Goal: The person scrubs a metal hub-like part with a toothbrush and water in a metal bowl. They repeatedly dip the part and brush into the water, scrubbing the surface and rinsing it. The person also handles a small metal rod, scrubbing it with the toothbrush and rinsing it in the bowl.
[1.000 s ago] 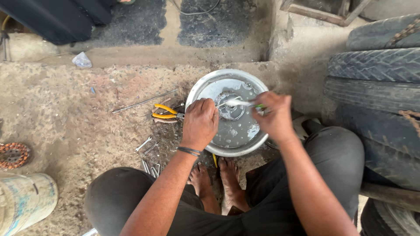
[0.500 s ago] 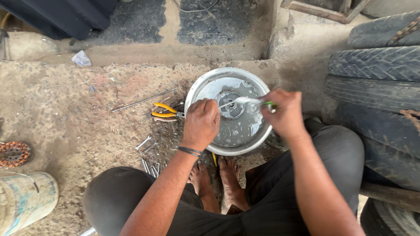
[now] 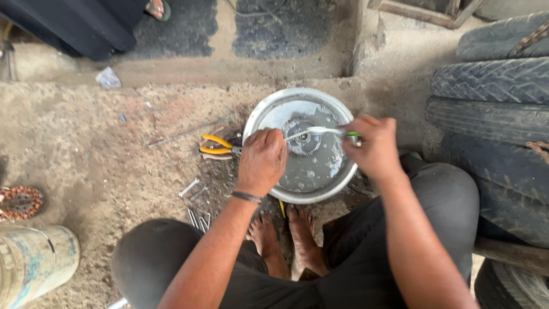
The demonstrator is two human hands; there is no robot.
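A round metal basin (image 3: 269, 111) with grey liquid sits on the dirt floor in front of my bare feet. A round metal part (image 3: 303, 143) lies in the liquid at its middle. My left hand (image 3: 262, 160) rests over the basin's left rim, fingers curled down onto that part. My right hand (image 3: 374, 147) is at the right rim, closed on a white brush with a green handle (image 3: 323, 131). The brush reaches left across the liquid to the metal part.
Yellow-handled pliers (image 3: 216, 146) lie left of the basin, with spanners and small tools (image 3: 193, 197) below them. Stacked tyres (image 3: 494, 109) stand at the right. A worn bucket (image 3: 34, 260) and a copper-wound ring (image 3: 20, 201) are at the left. Another person's foot (image 3: 155, 8) shows at the top.
My right hand has drawn the brush to the right, from over the basin's middle to its right rim. My left hand has stayed in place.
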